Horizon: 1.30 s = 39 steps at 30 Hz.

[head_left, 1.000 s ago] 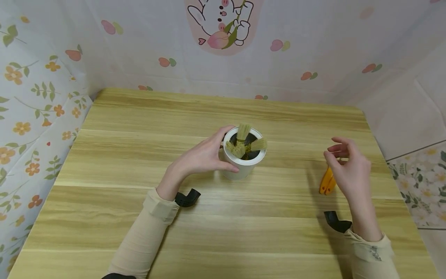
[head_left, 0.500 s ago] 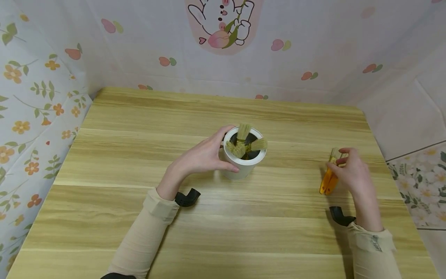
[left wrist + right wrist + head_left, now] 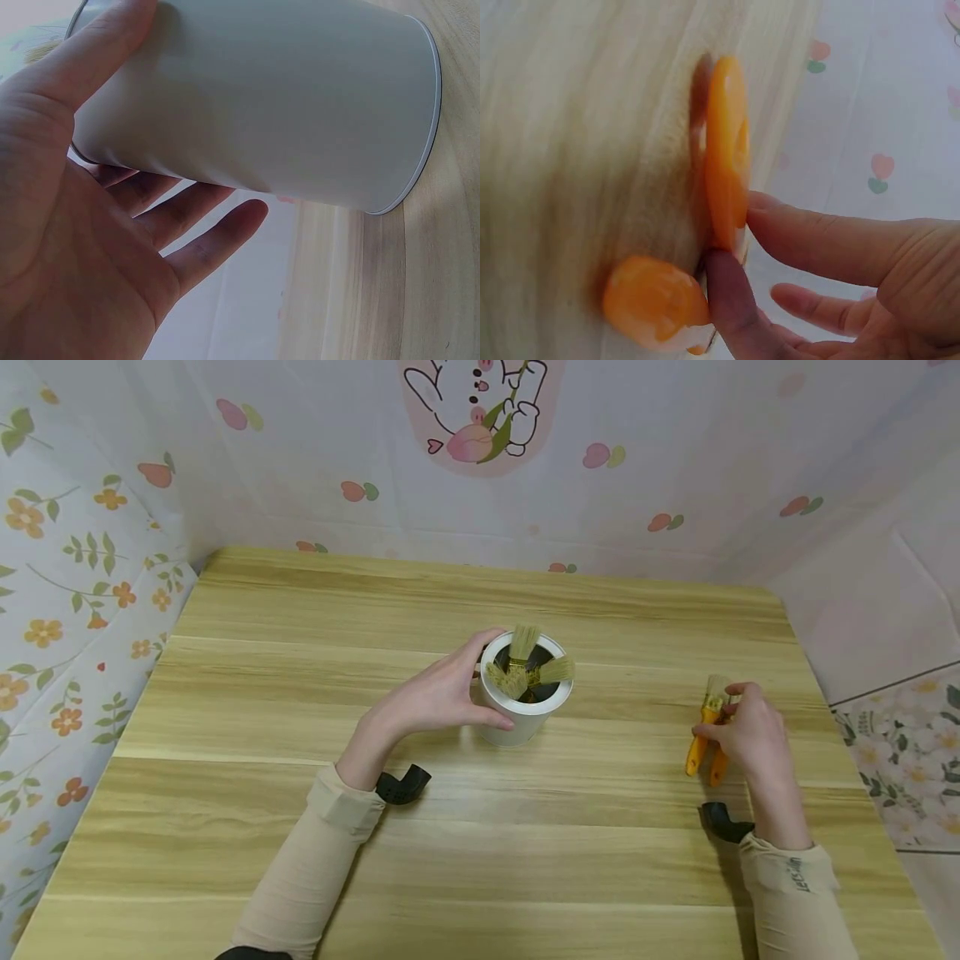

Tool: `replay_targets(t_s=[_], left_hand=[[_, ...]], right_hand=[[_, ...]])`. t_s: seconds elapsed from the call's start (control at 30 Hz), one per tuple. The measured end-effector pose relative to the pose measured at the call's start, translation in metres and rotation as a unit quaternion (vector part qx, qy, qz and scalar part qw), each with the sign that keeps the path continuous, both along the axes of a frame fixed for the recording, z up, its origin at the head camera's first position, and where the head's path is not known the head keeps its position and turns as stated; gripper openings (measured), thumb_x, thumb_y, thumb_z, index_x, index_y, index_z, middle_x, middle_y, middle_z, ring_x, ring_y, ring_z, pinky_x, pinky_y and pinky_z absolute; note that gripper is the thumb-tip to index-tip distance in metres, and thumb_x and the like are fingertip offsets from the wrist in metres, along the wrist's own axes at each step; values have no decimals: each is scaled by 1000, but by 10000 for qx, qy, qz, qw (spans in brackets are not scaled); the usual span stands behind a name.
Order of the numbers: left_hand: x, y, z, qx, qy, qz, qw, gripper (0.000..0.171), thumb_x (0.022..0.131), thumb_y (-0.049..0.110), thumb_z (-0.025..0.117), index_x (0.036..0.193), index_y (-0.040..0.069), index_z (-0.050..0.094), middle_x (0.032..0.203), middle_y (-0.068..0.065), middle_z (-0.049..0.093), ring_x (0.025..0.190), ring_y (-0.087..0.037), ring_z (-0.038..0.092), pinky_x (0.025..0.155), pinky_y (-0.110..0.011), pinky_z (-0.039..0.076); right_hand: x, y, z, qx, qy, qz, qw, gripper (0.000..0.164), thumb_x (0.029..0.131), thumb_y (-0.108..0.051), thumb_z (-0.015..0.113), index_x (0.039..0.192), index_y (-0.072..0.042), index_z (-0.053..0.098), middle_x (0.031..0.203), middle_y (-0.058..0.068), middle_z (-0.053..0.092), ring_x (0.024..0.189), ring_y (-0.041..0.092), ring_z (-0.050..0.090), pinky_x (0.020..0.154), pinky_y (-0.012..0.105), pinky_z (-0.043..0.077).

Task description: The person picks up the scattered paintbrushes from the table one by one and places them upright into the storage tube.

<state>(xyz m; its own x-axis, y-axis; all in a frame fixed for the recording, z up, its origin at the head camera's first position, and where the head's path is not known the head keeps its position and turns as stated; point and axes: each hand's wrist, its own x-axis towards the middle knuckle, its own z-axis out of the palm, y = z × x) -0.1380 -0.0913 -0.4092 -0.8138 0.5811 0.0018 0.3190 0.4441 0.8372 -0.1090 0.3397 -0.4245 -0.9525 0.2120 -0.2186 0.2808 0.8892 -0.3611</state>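
Observation:
A white can (image 3: 513, 727) stands in the middle of the wooden table, with several bristle brushes (image 3: 525, 647) poking bristles-up out of its dark opening. My left hand (image 3: 438, 689) holds the can from its left side, thumb across the front and fingers behind; the left wrist view shows the can's smooth wall (image 3: 262, 97). Over at the right, two orange-handled paintbrushes lie side by side. My right hand (image 3: 753, 731) pinches the left paintbrush (image 3: 699, 747) between thumb and index finger, and its handle (image 3: 726, 150) shows in the right wrist view. Beside it is the other paintbrush (image 3: 718, 767), partly covered by the hand.
The wooden table (image 3: 300, 610) ends at the back against a white printed cloth (image 3: 450, 518). Floral cloth (image 3: 67, 652) hangs on the left. A black wrist mount (image 3: 403, 785) sits on the left wrist, and another mount (image 3: 723, 822) on the right.
My right hand has come down onto the paintbrushes and taken one between its fingers; the two handles have moved apart. The left hand and can have stayed in place.

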Motion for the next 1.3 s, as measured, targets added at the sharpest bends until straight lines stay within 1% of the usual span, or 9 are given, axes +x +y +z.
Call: replay_targets(t_s=[0.3, 0.4, 0.5, 0.7, 0.9, 1.03, 1.13, 1.2, 1.3], left_hand=[[0, -1, -1, -14, 15, -17, 10000, 111, 74, 42, 93, 159, 26, 23, 149, 0, 50, 138, -20, 51, 115, -48, 44], [0, 0, -1, -29, 60, -42, 10000, 111, 75, 42, 93, 159, 25, 23, 149, -1, 49, 139, -20, 50, 116, -49, 44], [0, 0, -1, -26, 56, -70, 10000, 110, 75, 42, 93, 159, 26, 23, 150, -1, 48, 139, -20, 49, 116, -49, 44], [0, 1, -2, -47, 36, -77, 10000, 110, 75, 42, 92, 158, 26, 23, 149, 0, 49, 138, -21, 50, 115, -48, 44], [0, 1, -2, -35, 57, -54, 10000, 108, 75, 42, 93, 157, 26, 25, 148, 1, 50, 136, -20, 51, 114, -48, 45], [0, 0, -1, -46, 77, -57, 9999, 108, 75, 42, 93, 157, 26, 25, 149, 1, 49, 138, -20, 50, 115, -48, 44], [1, 0, 0, -55, 86, -52, 9999, 109, 75, 43, 93, 158, 25, 24, 148, 1, 49, 137, -20, 50, 116, -48, 44], [1, -1, 0, -53, 82, -49, 9999, 109, 75, 42, 93, 158, 25, 24, 148, 1, 49, 138, -20, 50, 116, -48, 44], [2, -2, 1, -68, 79, -23, 9999, 109, 75, 43, 93, 158, 26, 24, 148, 1, 49, 137, -20, 51, 115, -48, 44]], right_hand=[[-5, -2, -2, -45, -126, 116, 9998, 79, 90, -16, 76, 147, 18, 33, 109, 31, 66, 92, 44, 64, 72, 48, 54], [-4, -5, 0, -200, -21, 208, 9996, 75, 92, -15, 73, 148, 17, 33, 112, 32, 63, 96, 43, 63, 68, 38, 54], [-3, -10, 6, -555, 180, 222, 9980, 73, 95, -15, 69, 150, 15, 30, 115, 30, 58, 96, 38, 62, 62, 26, 53], [-1, -29, 26, -1091, 735, 192, 9911, 69, 99, -19, 65, 152, 4, 28, 116, 16, 51, 81, 0, 53, 60, 18, 54], [0, -55, 48, -1579, 1438, 196, 9767, 61, 102, -18, 62, 151, -1, 29, 110, 3, 49, 86, 3, 52, 63, 12, 54], [1, -75, 61, -2007, 2011, 293, 9583, 47, 101, -13, 63, 142, -11, 40, 104, -7, 52, 86, 5, 55, 65, 12, 56], [3, -91, 71, -2428, 2478, 354, 9372, 39, 100, -9, 64, 133, -19, 46, 103, -9, 56, 84, 5, 58, 66, 13, 57], [4, -102, 77, -2849, 2823, 418, 9151, 36, 99, -4, 65, 128, -20, 49, 102, -7, 60, 82, 6, 60, 66, 14, 58], [7, -119, 84, -3626, 3360, 696, 8665, 32, 96, 2, 66, 123, -12, 55, 100, -2, 65, 78, 8, 63, 65, 16, 59]])
